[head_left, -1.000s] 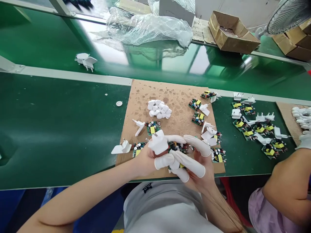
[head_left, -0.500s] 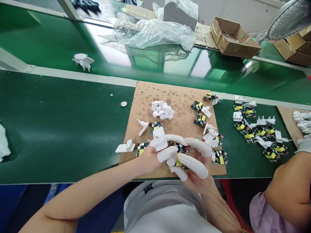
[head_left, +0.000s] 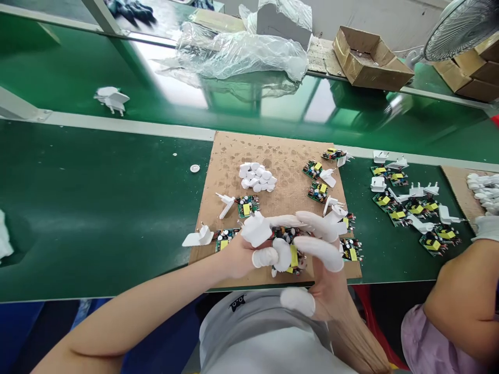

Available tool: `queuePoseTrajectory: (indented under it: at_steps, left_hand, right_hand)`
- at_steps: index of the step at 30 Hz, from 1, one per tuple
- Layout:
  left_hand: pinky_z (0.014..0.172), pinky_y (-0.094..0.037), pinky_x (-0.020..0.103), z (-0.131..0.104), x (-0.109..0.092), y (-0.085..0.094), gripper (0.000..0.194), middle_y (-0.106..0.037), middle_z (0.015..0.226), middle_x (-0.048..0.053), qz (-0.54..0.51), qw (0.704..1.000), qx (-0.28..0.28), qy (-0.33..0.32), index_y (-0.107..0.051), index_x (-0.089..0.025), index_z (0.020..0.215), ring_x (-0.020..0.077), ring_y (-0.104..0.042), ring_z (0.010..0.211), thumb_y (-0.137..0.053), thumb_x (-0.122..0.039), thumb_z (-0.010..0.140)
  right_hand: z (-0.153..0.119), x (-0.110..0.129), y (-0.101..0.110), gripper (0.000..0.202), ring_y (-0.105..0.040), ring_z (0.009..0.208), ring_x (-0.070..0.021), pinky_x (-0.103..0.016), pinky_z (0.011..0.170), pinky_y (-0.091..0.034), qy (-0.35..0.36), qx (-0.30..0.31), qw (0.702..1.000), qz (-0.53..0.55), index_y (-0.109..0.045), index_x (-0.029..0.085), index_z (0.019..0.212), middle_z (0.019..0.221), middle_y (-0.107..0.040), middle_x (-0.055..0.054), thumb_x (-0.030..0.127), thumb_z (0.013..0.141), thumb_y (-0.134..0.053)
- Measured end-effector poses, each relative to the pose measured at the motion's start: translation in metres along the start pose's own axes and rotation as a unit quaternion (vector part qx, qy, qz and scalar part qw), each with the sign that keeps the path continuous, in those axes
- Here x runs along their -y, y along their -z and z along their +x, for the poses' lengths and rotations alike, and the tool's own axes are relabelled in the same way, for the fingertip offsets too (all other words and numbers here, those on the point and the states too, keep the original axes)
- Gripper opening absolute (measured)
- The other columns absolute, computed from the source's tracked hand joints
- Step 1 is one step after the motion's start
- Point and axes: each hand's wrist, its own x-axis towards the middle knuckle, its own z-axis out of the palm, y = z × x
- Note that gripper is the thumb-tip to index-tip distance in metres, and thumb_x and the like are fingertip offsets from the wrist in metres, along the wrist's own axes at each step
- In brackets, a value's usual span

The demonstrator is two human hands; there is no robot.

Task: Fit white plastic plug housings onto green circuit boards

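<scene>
My left hand, in white finger cots, pinches a circuit board with a yellow transformer. A white plug housing rests over the back of that hand. Under my left thumb, a white round piece sits against the board. My right hand, also in finger cots, is spread beside the board's right edge, its thumb well apart from the fingers. Whether its fingertips touch the board I cannot tell. Ahead on the cardboard sheet lies a heap of white round pieces.
Boards with white plugs lie left and right on the cardboard. More boards spread across the green table at right, near a co-worker's arm. An open carton, plastic film and a fan stand behind.
My right thumb has swung down and away from the board, and the right fingers have loosened. The board stays in my left hand, its white round piece now more visible. The view shifted slightly.
</scene>
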Motion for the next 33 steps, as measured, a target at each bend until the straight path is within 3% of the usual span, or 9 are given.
queuePoseTrajectory:
  at_steps: [3, 5, 8, 13, 15, 20, 23, 28, 33]
  left_hand:
    - [0.056, -0.050, 0.023, 0.001, -0.002, 0.001, 0.058, -0.066, 0.066, -0.002, 0.013, 1.000, 0.004, 0.000, -0.072, -0.026, 0.116, 0.0109, -0.058, 0.055, -0.083, -0.057, 0.067]
    - [0.066, -0.054, 0.026, 0.001, -0.002, 0.002, 0.053, -0.071, 0.080, 0.001, 0.045, 0.998, -0.033, -0.026, -0.075, -0.027, 0.112, 0.0135, -0.063, 0.066, -0.085, -0.053, 0.067]
    - [0.078, -0.055, 0.033, 0.000, 0.002, 0.003, 0.048, -0.071, 0.087, 0.003, 0.059, 0.994, -0.083, -0.040, -0.075, -0.024, 0.104, 0.0183, -0.066, 0.079, -0.085, -0.053, 0.067]
    - [0.054, -0.047, 0.023, -0.003, 0.011, 0.003, 0.040, -0.054, 0.059, -0.004, -0.021, 0.990, -0.141, 0.013, -0.064, -0.019, 0.074, 0.0086, -0.049, 0.053, -0.085, -0.052, 0.067]
    - [0.051, -0.045, 0.023, -0.002, 0.010, 0.002, 0.043, -0.053, 0.058, -0.004, -0.032, 0.992, -0.125, 0.004, -0.061, -0.019, 0.071, 0.0088, -0.049, 0.051, -0.084, -0.054, 0.067]
    - [0.055, -0.048, 0.023, 0.000, 0.000, -0.002, 0.037, -0.060, 0.063, -0.002, -0.004, 1.000, -0.008, -0.008, -0.066, -0.020, 0.089, 0.0093, -0.054, 0.053, -0.081, -0.050, 0.073]
    - [0.054, -0.047, 0.022, 0.001, -0.004, -0.005, 0.035, -0.057, 0.060, -0.003, 0.023, 1.000, -0.008, -0.005, -0.068, -0.020, 0.090, 0.0084, -0.052, 0.051, -0.078, -0.051, 0.076]
    - [0.047, -0.043, 0.023, 0.002, -0.005, -0.009, 0.042, -0.050, 0.052, -0.004, 0.048, 0.998, -0.043, 0.000, -0.069, -0.021, 0.078, 0.0099, -0.050, 0.047, -0.085, -0.057, 0.063]
    - [0.056, -0.051, 0.025, 0.000, 0.004, -0.003, 0.043, -0.060, 0.061, -0.002, -0.004, 0.998, -0.066, 0.008, -0.069, -0.021, 0.082, 0.0136, -0.062, 0.058, -0.086, -0.056, 0.063]
  right_hand:
    - [0.006, 0.008, -0.004, 0.048, -0.060, 0.123, -0.0314, -0.053, 0.101, -0.055, -0.006, -0.036, 0.998, 0.054, -0.052, 0.030, 0.130, 0.135, -0.054, -0.012, 0.038, 0.087, -0.071]
    - [0.008, 0.011, -0.008, 0.035, -0.063, 0.118, -0.0276, -0.048, 0.099, -0.057, -0.024, -0.048, 0.997, 0.061, -0.057, 0.030, 0.122, 0.131, -0.055, -0.010, 0.024, 0.089, -0.067]
    - [0.009, 0.009, -0.012, 0.034, -0.063, 0.117, -0.0259, -0.042, 0.098, -0.058, -0.019, -0.059, 0.997, 0.051, -0.059, 0.029, 0.120, 0.131, -0.052, -0.009, 0.017, 0.088, -0.065]
    - [0.011, 0.002, -0.011, 0.050, -0.063, 0.121, -0.0302, -0.051, 0.100, -0.057, 0.025, -0.033, 0.998, 0.052, -0.049, 0.029, 0.136, 0.139, -0.045, -0.012, 0.028, 0.090, -0.068]
    - [0.011, 0.002, -0.011, 0.050, -0.064, 0.119, -0.0306, -0.051, 0.099, -0.058, 0.029, -0.045, 0.998, 0.036, -0.051, 0.030, 0.135, 0.139, -0.046, -0.012, 0.027, 0.089, -0.069]
    - [0.007, 0.004, -0.012, 0.046, -0.064, 0.117, -0.0285, -0.048, 0.097, -0.060, 0.039, -0.064, 0.997, -0.021, -0.054, 0.030, 0.133, 0.131, -0.051, -0.011, 0.025, 0.089, -0.068]
    - [0.005, 0.002, -0.011, 0.048, -0.063, 0.117, -0.0295, -0.050, 0.095, -0.060, 0.052, -0.063, 0.996, -0.043, -0.054, 0.031, 0.133, 0.132, -0.052, -0.011, 0.023, 0.088, -0.067]
    - [0.007, 0.000, -0.009, 0.053, -0.065, 0.114, -0.0307, -0.052, 0.094, -0.060, 0.067, -0.050, 0.996, -0.027, -0.053, 0.028, 0.134, 0.136, -0.048, -0.012, 0.023, 0.084, -0.069]
    - [0.011, 0.002, -0.008, 0.044, -0.066, 0.114, -0.0278, -0.046, 0.094, -0.060, 0.051, -0.058, 0.997, -0.007, -0.058, 0.027, 0.128, 0.131, -0.051, -0.011, 0.015, 0.086, -0.065]
